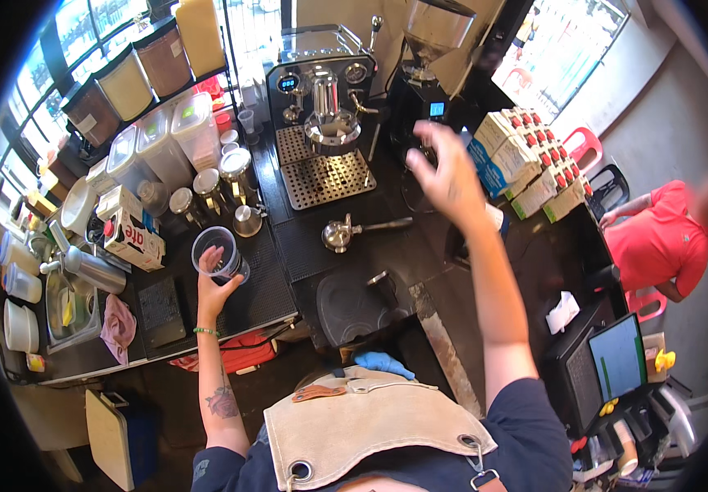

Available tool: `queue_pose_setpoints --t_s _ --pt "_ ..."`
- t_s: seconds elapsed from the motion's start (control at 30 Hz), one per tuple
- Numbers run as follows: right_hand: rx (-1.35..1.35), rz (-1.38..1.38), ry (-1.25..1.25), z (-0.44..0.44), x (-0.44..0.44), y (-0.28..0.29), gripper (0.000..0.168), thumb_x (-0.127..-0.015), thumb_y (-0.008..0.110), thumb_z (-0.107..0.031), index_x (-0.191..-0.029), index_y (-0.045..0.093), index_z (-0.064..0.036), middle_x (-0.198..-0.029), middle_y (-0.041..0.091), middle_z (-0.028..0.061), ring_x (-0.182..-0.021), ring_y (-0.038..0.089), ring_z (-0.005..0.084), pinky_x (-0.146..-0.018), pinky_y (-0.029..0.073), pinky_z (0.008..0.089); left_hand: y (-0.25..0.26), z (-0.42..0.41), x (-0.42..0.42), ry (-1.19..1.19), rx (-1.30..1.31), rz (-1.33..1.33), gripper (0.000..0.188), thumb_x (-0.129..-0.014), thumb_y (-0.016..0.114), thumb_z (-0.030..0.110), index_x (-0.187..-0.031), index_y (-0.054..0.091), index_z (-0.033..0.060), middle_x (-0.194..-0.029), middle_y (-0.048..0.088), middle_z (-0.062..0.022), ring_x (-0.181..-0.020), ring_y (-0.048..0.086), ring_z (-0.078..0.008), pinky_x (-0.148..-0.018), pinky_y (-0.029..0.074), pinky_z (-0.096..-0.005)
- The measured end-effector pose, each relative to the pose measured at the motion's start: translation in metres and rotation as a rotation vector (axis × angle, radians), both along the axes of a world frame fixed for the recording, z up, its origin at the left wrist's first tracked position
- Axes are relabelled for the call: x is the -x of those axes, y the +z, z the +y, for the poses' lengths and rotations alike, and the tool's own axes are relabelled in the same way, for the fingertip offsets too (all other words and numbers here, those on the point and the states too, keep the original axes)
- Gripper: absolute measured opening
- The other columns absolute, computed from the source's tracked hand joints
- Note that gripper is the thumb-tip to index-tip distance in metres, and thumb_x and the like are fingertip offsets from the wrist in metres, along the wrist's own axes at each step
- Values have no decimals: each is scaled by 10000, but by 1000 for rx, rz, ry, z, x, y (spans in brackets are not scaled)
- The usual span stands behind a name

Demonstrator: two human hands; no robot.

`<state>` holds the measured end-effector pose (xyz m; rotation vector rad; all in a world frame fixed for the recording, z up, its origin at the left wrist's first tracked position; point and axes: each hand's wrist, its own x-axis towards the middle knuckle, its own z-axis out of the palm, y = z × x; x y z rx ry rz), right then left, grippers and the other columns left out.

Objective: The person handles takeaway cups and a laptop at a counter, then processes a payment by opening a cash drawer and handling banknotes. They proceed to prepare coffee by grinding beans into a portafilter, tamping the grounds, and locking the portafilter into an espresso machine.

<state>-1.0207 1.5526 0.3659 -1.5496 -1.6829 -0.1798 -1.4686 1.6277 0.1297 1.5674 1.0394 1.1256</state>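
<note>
My left hand (215, 286) is around a clear plastic cup (214, 237) over the black ribbed bar mat. My right hand (446, 172) is raised with fingers apart and nothing in it, in front of the coffee grinder (418, 101). Between my hands a portafilter (340, 236) lies on the counter, its handle to the right. Behind it stands the espresso machine (326, 80) with a perforated metal drip tray (328, 181). A small steel pitcher (247, 220) and several lidded metal shakers (206, 184) stand just beyond the cup.
Milk cartons (526, 160) are stacked at the right, and one carton (135, 240) lies at the left. A sink (73, 307) and a pink cloth (119, 326) are at the far left. A monitor (617, 357) stands at the right. Beyond the counter is a person in a red shirt (661, 240).
</note>
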Motion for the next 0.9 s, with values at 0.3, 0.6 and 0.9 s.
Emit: queue_pose_setpoints --t_s 0.3,0.6,0.9 --pt "-509 -743 -447 225 -166 138 775 -893 583 -511 -1465 343 -47 -1429 422 269 -1343 400 387 -1123 316 469 34 -68 -14 344 -110 266 1074 -675 846 163 -1518 190 41 -1528 315 -169 -1420 286 -289 -1166 201 -396" --pt "-20 -729 -396 259 -173 138 806 -859 527 -664 -1454 398 -135 -1409 468 218 -1300 466 363 -1086 367 469 44 -149 -32 635 -169 198 828 -802 699 104 -1495 250 34 -1516 327 -163 -1412 289 -287 -1172 155 -414" --pt "374 -406 -224 242 -160 164 801 -781 654 -515 -1400 418 -63 -1417 417 249 -1331 379 417 -1089 324 531 90 -129 -72 763 -607 310 703 -833 550 113 -1451 230 9 -1461 338 -206 -1386 306 -333 -1186 139 -479"
